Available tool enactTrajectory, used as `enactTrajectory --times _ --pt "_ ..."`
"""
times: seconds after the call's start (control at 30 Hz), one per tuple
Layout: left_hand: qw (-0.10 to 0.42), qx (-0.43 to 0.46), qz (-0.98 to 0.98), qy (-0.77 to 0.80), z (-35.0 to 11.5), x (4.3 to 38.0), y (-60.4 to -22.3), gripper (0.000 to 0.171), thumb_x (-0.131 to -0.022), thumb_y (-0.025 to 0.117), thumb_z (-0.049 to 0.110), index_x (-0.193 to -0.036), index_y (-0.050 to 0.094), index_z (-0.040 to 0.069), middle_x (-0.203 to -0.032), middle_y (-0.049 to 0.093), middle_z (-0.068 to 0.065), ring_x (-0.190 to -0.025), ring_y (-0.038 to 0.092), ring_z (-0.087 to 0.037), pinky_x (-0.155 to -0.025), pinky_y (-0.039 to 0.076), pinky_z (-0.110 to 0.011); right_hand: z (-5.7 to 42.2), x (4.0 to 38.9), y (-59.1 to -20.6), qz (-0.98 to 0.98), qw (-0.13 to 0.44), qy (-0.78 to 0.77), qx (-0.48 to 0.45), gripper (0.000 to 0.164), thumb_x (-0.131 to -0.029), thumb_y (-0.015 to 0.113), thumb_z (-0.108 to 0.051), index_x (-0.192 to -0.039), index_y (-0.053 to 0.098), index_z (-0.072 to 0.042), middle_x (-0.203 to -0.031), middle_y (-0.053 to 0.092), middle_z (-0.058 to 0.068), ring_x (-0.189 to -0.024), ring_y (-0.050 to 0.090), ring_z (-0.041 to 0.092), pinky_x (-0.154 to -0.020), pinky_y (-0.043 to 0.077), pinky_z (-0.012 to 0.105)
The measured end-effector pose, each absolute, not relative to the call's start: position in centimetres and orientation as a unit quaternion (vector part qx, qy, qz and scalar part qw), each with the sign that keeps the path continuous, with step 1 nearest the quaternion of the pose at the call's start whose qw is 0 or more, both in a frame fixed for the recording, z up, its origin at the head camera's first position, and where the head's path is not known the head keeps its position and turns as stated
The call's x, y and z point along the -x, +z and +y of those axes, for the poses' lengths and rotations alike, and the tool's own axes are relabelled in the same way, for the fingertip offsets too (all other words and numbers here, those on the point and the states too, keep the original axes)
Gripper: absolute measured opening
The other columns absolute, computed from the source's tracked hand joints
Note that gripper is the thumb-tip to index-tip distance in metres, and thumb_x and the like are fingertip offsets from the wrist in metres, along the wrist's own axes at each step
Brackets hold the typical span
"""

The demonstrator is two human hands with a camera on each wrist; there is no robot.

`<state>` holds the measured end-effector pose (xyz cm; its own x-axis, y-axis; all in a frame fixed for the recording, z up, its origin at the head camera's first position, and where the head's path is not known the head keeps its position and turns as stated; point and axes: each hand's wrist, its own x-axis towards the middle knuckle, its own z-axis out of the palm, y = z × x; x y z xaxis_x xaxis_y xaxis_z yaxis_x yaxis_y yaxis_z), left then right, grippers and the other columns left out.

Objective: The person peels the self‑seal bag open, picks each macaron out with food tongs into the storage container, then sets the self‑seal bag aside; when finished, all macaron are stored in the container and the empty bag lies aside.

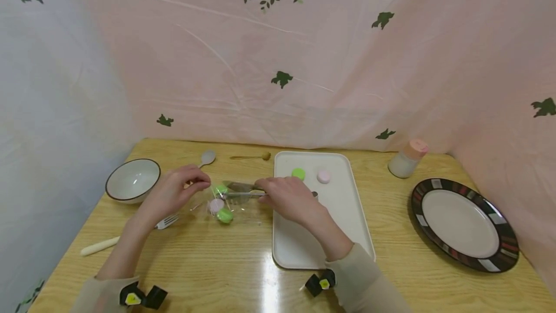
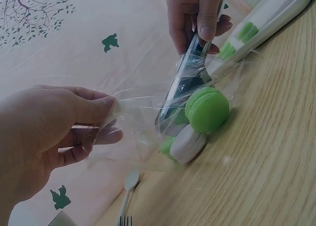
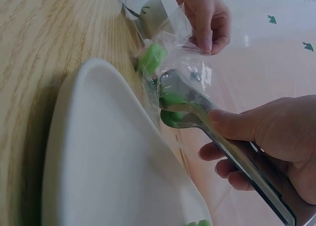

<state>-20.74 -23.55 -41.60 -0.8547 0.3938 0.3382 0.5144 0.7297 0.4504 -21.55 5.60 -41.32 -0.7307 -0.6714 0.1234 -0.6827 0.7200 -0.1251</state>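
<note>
My left hand [image 1: 173, 191] pinches the edge of a clear plastic bag [image 2: 138, 117] between thumb and fingers. Inside the bag lie green macarons [image 2: 207, 110] and a pale lilac macaron [image 2: 188, 144]. From the other side, my right hand [image 1: 290, 198] grips metal tongs [image 3: 232, 149], their heads reaching into the bag. A green macaron [image 3: 172, 100] shows at the tong heads; whether they clamp it I cannot tell. Just right of the bag is a white tray [image 1: 321, 243], bearing a green macaron [image 1: 298, 174] and a pale pink one [image 1: 323, 176].
A white bowl [image 1: 132, 177] with a dark rim stands at left. Near my left arm lie a fork [image 1: 167, 221], a pale handle [image 1: 101, 246] and a spoon [image 1: 208, 157]. A small gold spoon [image 1: 249, 157] lies behind. Farther right are a pink-lidded jar [image 1: 405, 162] and a dark-rimmed plate [image 1: 460, 223].
</note>
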Motion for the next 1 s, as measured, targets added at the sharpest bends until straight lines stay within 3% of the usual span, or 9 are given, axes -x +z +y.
enactTrajectory --times 0.17,0.43,0.73,1.0 --pt "0.116 0.247 -0.921 -0.277 -23.63 20.71 -41.65 0.006 -0.088 0.066 0.019 -0.088 0.068 0.025 -0.081 0.060 0.013 -0.069 0.052 -0.001 -0.060 0.046 -0.020 5.91 21.60 -41.27 -0.925 0.039 0.087 -0.368 0.025 -0.090 0.064 -0.032 -0.112 0.062 -0.020 -0.094 0.070 -0.007 -0.063 0.055 0.007 -0.050 0.038 0.022" --pt "0.125 0.254 -0.917 -0.279 -23.73 20.82 -41.70 0.004 -0.087 0.067 0.018 -0.089 0.070 0.019 -0.081 0.060 0.014 -0.069 0.053 0.000 -0.061 0.046 -0.020 6.32 21.62 -40.82 -0.927 0.039 0.078 -0.366 0.017 -0.090 0.063 -0.033 -0.103 0.062 -0.023 -0.091 0.068 -0.009 -0.063 0.053 0.007 -0.048 0.036 0.023" --pt "0.124 0.257 -0.918 -0.276 -23.63 20.71 -41.55 0.004 -0.087 0.068 0.018 -0.089 0.070 0.020 -0.082 0.060 0.015 -0.069 0.052 0.000 -0.061 0.046 -0.020 6.07 21.48 -41.08 -0.924 0.030 0.082 -0.372 0.027 -0.090 0.063 -0.032 -0.114 0.062 -0.018 -0.097 0.070 -0.005 -0.063 0.054 0.007 -0.049 0.037 0.021" --pt "0.130 0.256 -0.919 -0.270 -23.57 20.75 -41.55 0.004 -0.087 0.068 0.018 -0.088 0.070 0.021 -0.081 0.060 0.015 -0.068 0.052 0.000 -0.060 0.046 -0.019 5.83 21.46 -41.20 -0.928 0.037 0.067 -0.365 0.027 -0.090 0.064 -0.033 -0.113 0.062 -0.020 -0.095 0.069 -0.007 -0.061 0.053 0.008 -0.049 0.036 0.022"
